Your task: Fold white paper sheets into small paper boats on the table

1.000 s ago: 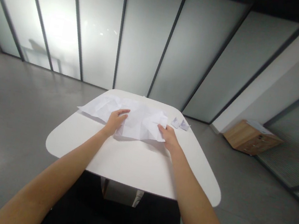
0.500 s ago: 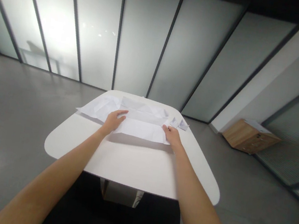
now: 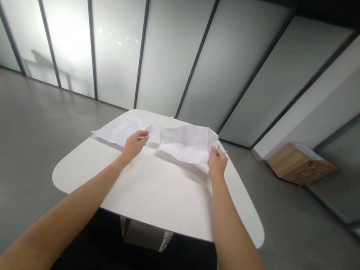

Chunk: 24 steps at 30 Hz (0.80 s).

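Note:
A creased white sheet of paper [image 3: 187, 143] is held up at its right edge by my right hand [image 3: 218, 162], fingers closed on it. Its left end stands apart from my left hand [image 3: 135, 144]. The left hand's fingers are curled together, with a bit of white showing between them; what it is I cannot make out. Beside and behind that hand lie other creased white papers [image 3: 116, 131] at the left of the table. Small folded paper pieces at the right are mostly hidden behind the sheet and my right hand.
The white table [image 3: 157, 195] has rounded corners and stands close before my lap. Frosted glass panels [image 3: 172, 48] with dark frames rise behind it. A wooden cabinet [image 3: 300, 165] sits on the grey floor [image 3: 13, 137] at the right.
The sheet has moved to the right and is more rumpled. My left hand has come away from its left side and its fingers have curled. My right hand has shifted slightly right.

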Motion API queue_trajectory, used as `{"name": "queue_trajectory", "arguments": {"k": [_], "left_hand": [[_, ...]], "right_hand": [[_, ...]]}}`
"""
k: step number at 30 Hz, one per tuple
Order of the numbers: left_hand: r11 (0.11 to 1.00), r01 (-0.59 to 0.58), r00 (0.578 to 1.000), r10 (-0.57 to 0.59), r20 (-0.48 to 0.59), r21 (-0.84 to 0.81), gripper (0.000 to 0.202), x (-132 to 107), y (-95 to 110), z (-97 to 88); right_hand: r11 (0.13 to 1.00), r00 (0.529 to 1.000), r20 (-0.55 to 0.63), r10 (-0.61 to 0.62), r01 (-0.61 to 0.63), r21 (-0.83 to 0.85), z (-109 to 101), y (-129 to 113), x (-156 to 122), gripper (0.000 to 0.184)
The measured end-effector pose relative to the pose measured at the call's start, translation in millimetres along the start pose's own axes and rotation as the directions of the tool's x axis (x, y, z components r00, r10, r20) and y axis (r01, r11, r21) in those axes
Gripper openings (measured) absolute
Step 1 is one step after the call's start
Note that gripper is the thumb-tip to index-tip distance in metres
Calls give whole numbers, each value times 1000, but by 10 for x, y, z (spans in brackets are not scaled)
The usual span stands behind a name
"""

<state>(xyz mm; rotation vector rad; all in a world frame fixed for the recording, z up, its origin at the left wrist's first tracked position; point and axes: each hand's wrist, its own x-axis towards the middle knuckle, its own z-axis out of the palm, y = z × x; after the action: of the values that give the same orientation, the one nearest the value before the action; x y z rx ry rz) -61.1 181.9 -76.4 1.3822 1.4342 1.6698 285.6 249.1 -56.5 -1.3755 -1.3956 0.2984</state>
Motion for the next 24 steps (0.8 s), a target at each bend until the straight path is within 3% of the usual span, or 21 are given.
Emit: {"name": "queue_trajectory", "arguments": {"k": [2,4,6,8,10,12,14,16,18,19,20,21,24], "left_hand": [[988,96,985,-77,153,-120,48,-45,67,48],[947,229,926,-142,349,-225,55,-108,152,101],[884,370,844,-190,502,-287,65,-169,234,140],[824,477,769,-223,599,-307,79,-210,286,153],[781,533,741,-246,624,-326,85,-218,292,141],[759,559,750,-290,595,-335,76,-201,249,113],[770,566,763,-356,539,-293,57,-176,179,79],[817,533,787,-383,483,-221,54,-161,113,49],[876,458,818,-348,458,-152,61,-167,73,24],[908,404,832,-313,457,-115,63,-178,64,14],[937,343,845,-276,458,-67,64,-191,61,5],[961,275,856,-244,457,-2,65,-205,62,-3],[968,56,889,-160,429,245,66,-237,70,-24]], "right_hand": [[996,977,-202,-71,57,-74,-50,-163,-51,47],[981,947,-259,-189,173,-85,-64,-345,-166,41],[945,931,-165,-325,324,-35,-40,-520,-328,36],[882,881,46,-471,470,33,10,-670,-504,29],[812,752,324,-574,573,108,69,-792,-663,24],[703,548,551,-629,704,100,121,-894,-794,28],[560,359,683,-636,823,89,156,-979,-897,28],[479,230,739,-633,866,141,177,-1034,-974,24],[525,162,764,-625,811,258,198,-1036,-1007,25],[588,163,771,-616,746,312,214,-1011,-998,29],[664,198,775,-600,664,344,236,-967,-971,33],[739,281,770,-573,584,336,262,-905,-924,34],[866,631,633,-449,481,136,352,-633,-705,29]]}}
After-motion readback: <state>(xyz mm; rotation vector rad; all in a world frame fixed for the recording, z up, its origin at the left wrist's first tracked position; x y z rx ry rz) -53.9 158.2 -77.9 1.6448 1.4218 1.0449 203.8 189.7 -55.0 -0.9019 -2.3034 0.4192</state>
